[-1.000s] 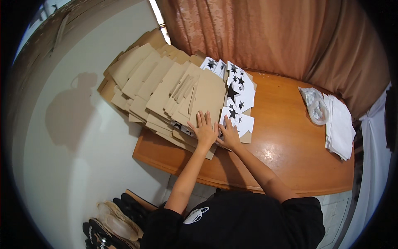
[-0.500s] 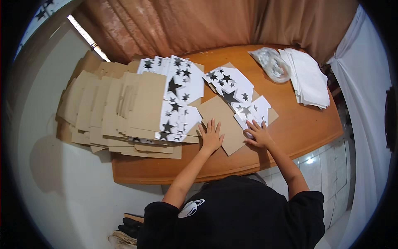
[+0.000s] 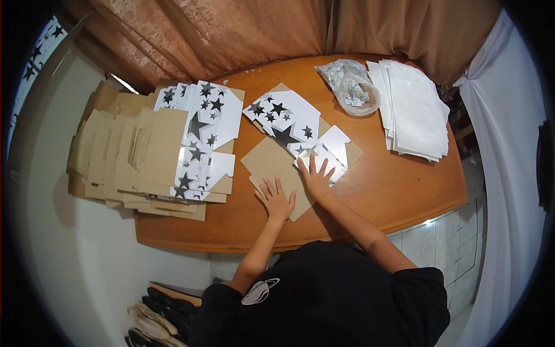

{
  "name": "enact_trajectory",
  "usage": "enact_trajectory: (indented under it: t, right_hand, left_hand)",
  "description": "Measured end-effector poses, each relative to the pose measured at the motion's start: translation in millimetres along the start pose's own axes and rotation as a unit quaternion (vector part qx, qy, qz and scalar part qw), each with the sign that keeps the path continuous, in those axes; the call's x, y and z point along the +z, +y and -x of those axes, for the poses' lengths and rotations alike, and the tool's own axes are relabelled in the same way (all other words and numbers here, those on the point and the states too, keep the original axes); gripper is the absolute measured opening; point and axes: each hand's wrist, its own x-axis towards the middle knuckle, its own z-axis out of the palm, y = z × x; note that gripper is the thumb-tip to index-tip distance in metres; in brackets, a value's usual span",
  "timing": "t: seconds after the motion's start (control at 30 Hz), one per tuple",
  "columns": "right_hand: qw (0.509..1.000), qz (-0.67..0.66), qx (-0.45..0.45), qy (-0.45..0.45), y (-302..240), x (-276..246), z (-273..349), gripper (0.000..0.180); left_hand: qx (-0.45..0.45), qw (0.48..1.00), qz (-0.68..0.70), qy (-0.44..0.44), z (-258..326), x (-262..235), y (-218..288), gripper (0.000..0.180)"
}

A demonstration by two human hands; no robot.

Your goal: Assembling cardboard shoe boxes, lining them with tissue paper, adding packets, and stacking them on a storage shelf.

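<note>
A flat die-cut cardboard box blank [image 3: 267, 157] lies in front of me, slanted on the table. Its near half is plain brown; its far half carries a white panel with black stars [image 3: 307, 115]. My left hand [image 3: 275, 201] rests palm down on the plain brown part, fingers spread. Just to its right, my right hand [image 3: 314, 179] is also open, its fingertips on the near edge of the star-printed panel where it meets the brown board. Neither hand grips anything. The board under my palms is hidden.
Overlapping brown cardboard blanks [image 3: 130, 153] pile up at left, with star-printed ones [image 3: 202, 127] on their right side. A clear plastic bag [image 3: 350, 87] with small silvery pieces and a stack of white sheets [image 3: 411, 113] lie on the wooden table [image 3: 399, 185] at far right. Shoes [image 3: 165, 312] sit lower left.
The whole view has shifted, moving the table's things leftward. On the board, my right hand has slid up and left onto the printed panel's edge; my left hand has moved inward from the board's left edge.
</note>
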Motion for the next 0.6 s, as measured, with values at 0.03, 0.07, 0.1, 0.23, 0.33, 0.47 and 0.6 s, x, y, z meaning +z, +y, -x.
enact_trajectory:
  t: [0.03,0.07,0.1,0.23,0.33,0.47,0.6]
  right_hand:
    - [1.0,-0.006,-0.012,-0.002,1,0,-1,0.065]
    - [1.0,-0.011,-0.024,-0.003,3,1,-3,0.066]
    - [0.999,-0.013,-0.031,-0.009,4,-4,-3,0.066]
    - [0.996,-0.071,-0.04,-0.024,10,-26,0,0.073]
    - [0.989,-0.144,-0.033,-0.011,21,-40,11,0.081]
    - [0.917,-0.309,-0.071,0.24,51,-47,35,0.091]
    - [0.82,-0.49,0.065,0.29,74,-50,59,0.089]
  left_hand:
    - [-0.025,1.0,-0.009,0.015,-1,3,3,0.074]
    - [-0.036,0.999,-0.011,0.017,-3,7,6,0.074]
    - [-0.055,0.998,-0.01,0.026,-3,7,9,0.075]
    - [-0.108,0.994,-0.014,0.004,-7,7,21,0.076]
    - [-0.129,0.991,-0.008,-0.032,-5,2,27,0.076]
    - [-0.156,0.987,0.025,-0.028,4,-4,39,0.076]
    - [-0.19,0.973,0.117,-0.066,17,-10,55,0.08]
